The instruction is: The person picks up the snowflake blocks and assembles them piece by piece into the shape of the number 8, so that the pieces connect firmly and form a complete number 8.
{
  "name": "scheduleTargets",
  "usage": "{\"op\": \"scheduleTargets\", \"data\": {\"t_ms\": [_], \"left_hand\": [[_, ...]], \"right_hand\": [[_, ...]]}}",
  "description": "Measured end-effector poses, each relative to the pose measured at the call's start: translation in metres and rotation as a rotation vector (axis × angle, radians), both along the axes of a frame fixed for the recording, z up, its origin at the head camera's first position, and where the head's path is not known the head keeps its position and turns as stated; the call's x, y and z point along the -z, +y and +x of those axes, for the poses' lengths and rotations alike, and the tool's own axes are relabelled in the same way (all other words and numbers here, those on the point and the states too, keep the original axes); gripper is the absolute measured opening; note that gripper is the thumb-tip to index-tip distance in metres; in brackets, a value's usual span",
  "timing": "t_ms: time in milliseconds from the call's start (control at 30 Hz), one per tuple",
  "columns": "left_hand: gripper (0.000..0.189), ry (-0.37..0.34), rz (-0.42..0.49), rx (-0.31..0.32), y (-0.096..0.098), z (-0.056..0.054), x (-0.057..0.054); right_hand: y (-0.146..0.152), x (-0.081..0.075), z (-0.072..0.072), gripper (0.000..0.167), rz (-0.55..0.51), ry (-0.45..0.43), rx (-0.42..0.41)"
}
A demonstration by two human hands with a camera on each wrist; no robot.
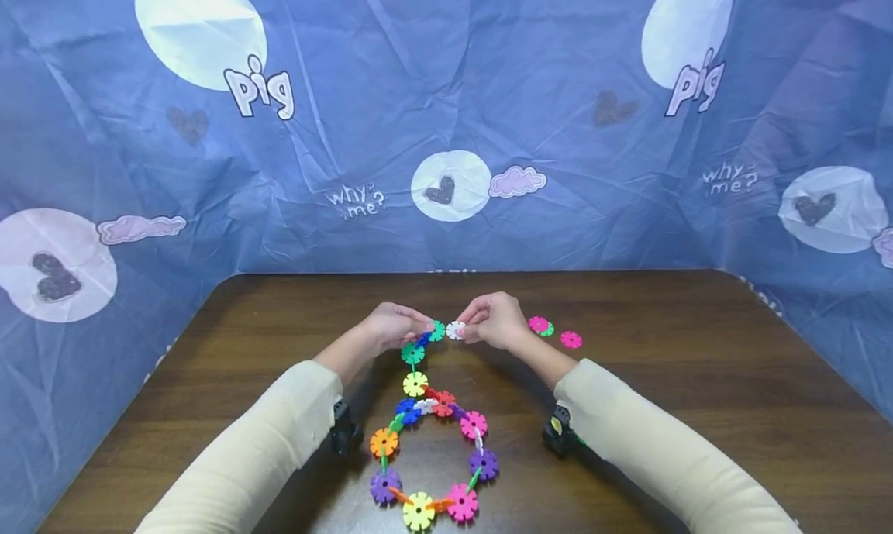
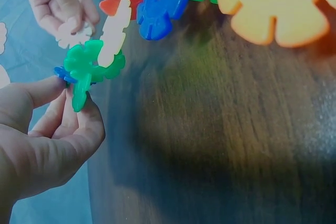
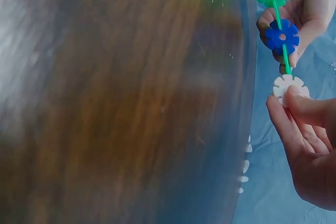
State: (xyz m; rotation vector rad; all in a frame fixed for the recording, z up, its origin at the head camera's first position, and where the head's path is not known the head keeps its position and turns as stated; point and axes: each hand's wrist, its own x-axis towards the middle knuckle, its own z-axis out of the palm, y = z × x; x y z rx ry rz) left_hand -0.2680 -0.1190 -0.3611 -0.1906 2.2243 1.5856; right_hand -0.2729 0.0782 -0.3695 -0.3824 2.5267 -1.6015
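A chain of colourful notched plastic discs, interlocking snowflake pieces, runs from a closed ring on the table up to my hands. At its far end, my left hand [image 1: 398, 326] pinches a blue disc [image 3: 282, 36] that sits beside a green disc [image 1: 437, 331]. My right hand [image 1: 497, 321] pinches a white disc [image 1: 456, 330] between thumb and fingers. The white disc's edge is right against the end green disc; whether they are joined I cannot tell. Farther down the chain hang another green disc [image 1: 412, 353] and a yellow disc [image 1: 415, 384].
Loose pink discs lie right of my right hand, one [image 1: 538, 324] overlapping a green disc [image 1: 548, 329], another [image 1: 570, 339] beside them. The ring, with an orange disc [image 1: 384, 443] on its left, lies near the front of the brown table [image 1: 663, 379]. Blue printed cloth [image 1: 391, 131] hangs behind.
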Motion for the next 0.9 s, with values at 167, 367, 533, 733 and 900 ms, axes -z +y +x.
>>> {"op": "scheduleTargets", "data": {"t_ms": [167,367,533,733,900], "left_hand": [[0.028,-0.004,0.008,-0.006,0.001,0.000,0.001],[0.029,-0.005,0.015,-0.013,0.001,0.000,0.001],[0.029,-0.019,0.009,-0.023,0.000,0.001,0.001],[0.027,-0.014,-0.045,-0.061,0.001,0.002,-0.001],[0.027,0.007,0.002,-0.097,0.003,0.003,-0.003]], "right_hand": [[-0.004,0.000,0.000,0.009,0.022,0.011,0.056],[-0.007,0.002,0.000,0.012,-0.036,-0.045,0.082],[-0.011,0.004,0.002,0.012,-0.072,-0.046,0.058],[-0.015,0.008,0.000,0.011,-0.181,-0.095,0.030],[-0.017,0.008,-0.001,0.010,-0.224,-0.093,0.027]]}}
